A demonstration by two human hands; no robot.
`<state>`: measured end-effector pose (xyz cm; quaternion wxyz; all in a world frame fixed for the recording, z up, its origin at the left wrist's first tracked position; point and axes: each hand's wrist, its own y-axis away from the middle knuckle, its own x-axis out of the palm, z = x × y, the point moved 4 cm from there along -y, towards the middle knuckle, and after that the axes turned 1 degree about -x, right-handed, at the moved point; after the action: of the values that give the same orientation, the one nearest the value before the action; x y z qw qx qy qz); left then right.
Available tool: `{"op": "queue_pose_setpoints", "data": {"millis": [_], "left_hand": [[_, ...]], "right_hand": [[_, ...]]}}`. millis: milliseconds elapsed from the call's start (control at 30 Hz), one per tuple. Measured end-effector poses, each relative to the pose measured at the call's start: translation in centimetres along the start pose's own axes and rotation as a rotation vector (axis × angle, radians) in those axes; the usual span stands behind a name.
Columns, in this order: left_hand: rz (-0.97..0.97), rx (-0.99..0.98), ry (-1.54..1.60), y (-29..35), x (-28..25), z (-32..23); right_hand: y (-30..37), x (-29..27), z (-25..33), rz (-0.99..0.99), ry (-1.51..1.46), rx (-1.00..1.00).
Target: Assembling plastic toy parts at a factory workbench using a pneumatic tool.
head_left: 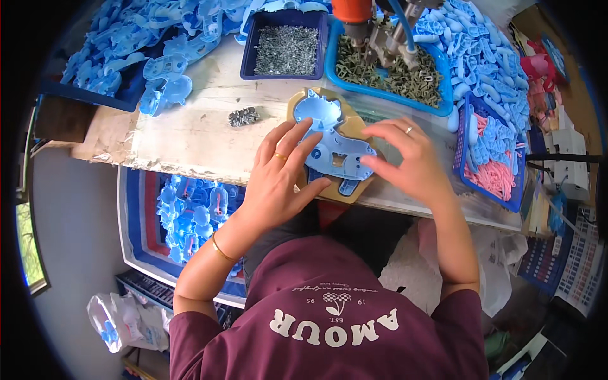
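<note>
A light-blue plastic animal-shaped shell half (342,152) lies hollow side up on a tan fixture (351,123) at the front of the workbench. Over the shell's left side hovers my left hand (282,174), fingers spread, with the fingertips at or just above its edge. My right hand (411,155) is at the shell's right end, thumb and forefinger apart and the thumb tip close to the rim. Neither hand visibly grips anything; whether the fingertips touch the shell is hard to tell. Behind the fixture stands a machine head with an orange part (352,11) and metal rods.
A dark-blue tray (246,54) holds small metal pieces; a bright-blue basket (390,101) holds brass-coloured clips. A small metal pile (243,116) sits at left. Blue parts (487,57) are heaped behind. A purple basket (461,142) has pink and blue pieces. Below stands a bin (133,218) of shells.
</note>
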<state>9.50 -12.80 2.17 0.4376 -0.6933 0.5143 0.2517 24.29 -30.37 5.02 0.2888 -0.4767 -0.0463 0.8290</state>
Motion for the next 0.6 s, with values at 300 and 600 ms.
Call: {"op": "queue_pose_setpoints", "data": {"millis": [300,600], "left_hand": [[0.063,0.101,-0.07,-2.1,2.7,-0.8],[0.06,0.155,-0.113,-2.3,3.5,-1.6]], "right_hand": [[2.8,0.9,-0.2,0.098,0.0,0.131],[2.6,0.8,0.7,0.151,0.225,0.09]]}}
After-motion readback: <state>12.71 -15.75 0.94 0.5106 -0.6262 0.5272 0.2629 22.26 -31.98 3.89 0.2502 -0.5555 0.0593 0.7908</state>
